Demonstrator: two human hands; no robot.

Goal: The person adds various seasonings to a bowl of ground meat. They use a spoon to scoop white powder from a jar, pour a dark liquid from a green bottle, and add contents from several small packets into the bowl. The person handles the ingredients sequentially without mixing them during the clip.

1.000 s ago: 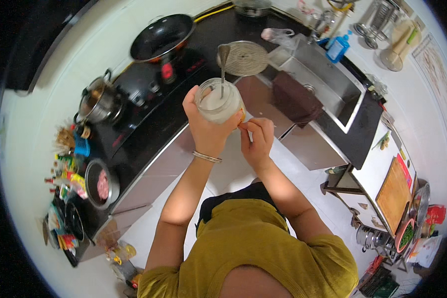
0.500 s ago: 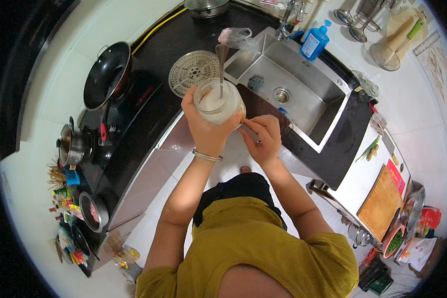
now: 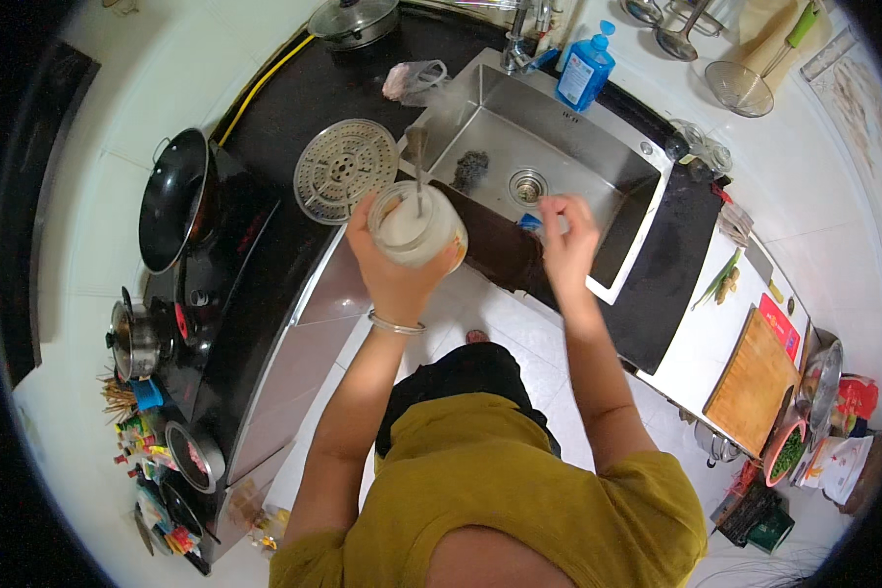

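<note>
Right hand (image 3: 570, 245) shifted rightward off the white-filled clear glass jar (image 3: 433, 238), over the rectangular steel sink's (image 3: 583, 147) near side; fingers curled, grip unclear. Left hand (image 3: 394, 272) alone now grasps the jar, silver metal spoon (image 3: 417, 165) inside, near-left of sink.

- The left arm (image 3: 348, 431) is stretched forward; the left hand (image 3: 394, 279) is curled round.
- The right arm (image 3: 603, 377) is stretched forward too; the right hand (image 3: 570, 247) is held apart, with fingers (image 3: 580, 210) bent.
</note>
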